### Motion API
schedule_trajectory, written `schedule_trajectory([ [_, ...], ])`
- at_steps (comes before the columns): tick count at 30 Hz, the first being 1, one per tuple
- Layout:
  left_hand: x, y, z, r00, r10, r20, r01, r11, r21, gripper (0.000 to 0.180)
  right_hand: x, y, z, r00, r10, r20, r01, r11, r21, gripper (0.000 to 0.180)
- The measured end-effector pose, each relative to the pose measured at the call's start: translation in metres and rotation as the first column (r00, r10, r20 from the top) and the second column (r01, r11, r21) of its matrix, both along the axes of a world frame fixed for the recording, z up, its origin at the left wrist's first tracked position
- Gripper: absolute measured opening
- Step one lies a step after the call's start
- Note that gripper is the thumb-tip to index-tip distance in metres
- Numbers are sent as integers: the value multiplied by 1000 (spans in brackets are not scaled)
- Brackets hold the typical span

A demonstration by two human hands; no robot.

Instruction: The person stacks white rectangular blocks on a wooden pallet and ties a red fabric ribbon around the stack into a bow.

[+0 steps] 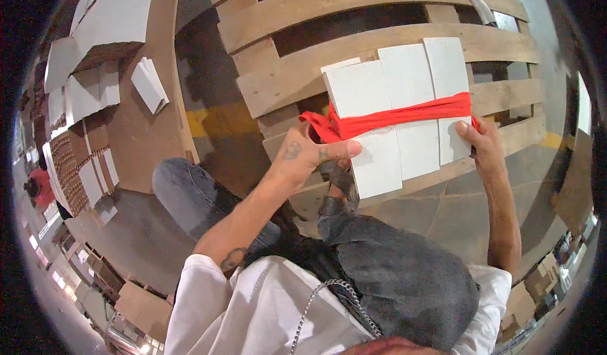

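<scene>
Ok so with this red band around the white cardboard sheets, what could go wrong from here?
The stack of white sheets is already fanned out in uneven steps, so sheets could slide out from under the red band. The band's bunched end sits by the left hand, which presses only with the thumb, so it might slip loose. The right hand grips just the far edge, and the bundle rests on a slatted wooden pallet, where a corner could dip into a gap.
</scene>
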State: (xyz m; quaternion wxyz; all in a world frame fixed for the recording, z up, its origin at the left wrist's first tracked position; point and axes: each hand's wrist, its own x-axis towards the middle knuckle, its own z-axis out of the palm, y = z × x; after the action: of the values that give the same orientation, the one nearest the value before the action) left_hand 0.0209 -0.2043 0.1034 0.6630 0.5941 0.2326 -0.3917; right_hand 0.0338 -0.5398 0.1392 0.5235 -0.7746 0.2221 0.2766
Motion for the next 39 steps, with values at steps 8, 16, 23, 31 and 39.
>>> schedule_trajectory([
  [8, 11, 30, 8, 961, -191, 200, 110, 928, 356, 64, 27, -14, 60, 993, 31, 110, -12, 985, -172, 35],
  [16, -5, 47, 16, 730, -235, 642, -58, 915, 400, 39, 28, 4, 127, 954, 202, 221, -130, 944, -302, 31],
  [23, -15, 31, 49, 480, -655, 584, -60, 639, 767, 33, 14, 103, 180, 350, 932, 94, -558, 288, -778, 26],
  [31, -44, 13, 21, 432, 253, 866, -15, 962, -273, 37, 32, 263, 152, 23, 947, -319, -928, -98, -359, 18],
  [39, -42, -11, -9, 549, 273, 790, 92, 920, -381, 37, 105, 278, 111, 448, 824, -346, -836, 250, -488, 29],
])
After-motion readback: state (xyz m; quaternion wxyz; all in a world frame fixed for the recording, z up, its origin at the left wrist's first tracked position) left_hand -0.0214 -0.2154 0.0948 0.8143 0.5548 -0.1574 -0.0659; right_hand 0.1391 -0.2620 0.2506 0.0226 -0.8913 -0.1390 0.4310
